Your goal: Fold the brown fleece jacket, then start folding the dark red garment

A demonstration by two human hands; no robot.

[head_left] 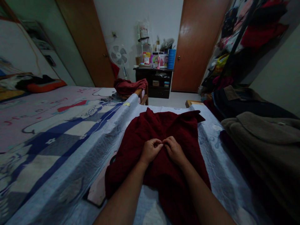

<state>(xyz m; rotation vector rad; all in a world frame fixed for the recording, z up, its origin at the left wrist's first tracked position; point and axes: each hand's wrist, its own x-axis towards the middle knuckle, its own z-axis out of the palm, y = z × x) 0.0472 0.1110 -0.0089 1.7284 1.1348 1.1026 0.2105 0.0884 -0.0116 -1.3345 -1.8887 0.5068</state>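
Observation:
A dark red garment (131, 150) lies spread and wrinkled over a light blue patterned sheet (150, 203). Near its middle, my left hand (151, 150) pinches the red cloth between thumb and fingers. My right hand (173, 150) is pinched on the same cloth just beside it, the fingertips of both hands almost touching. The small bit of fabric between them is too dark to make out in detail. Partly under the garment's left side is a pale pink flat object (97, 189) with a dark edge.
Folded brown-grey clothes (262, 134) are stacked at the right. To the left lies a bed with a patterned cover (70, 131). Beyond the sheet are a crumpled red cloth (130, 86), a dark cabinet (153, 90) and a white fan (119, 55). Clothes hang at the upper right.

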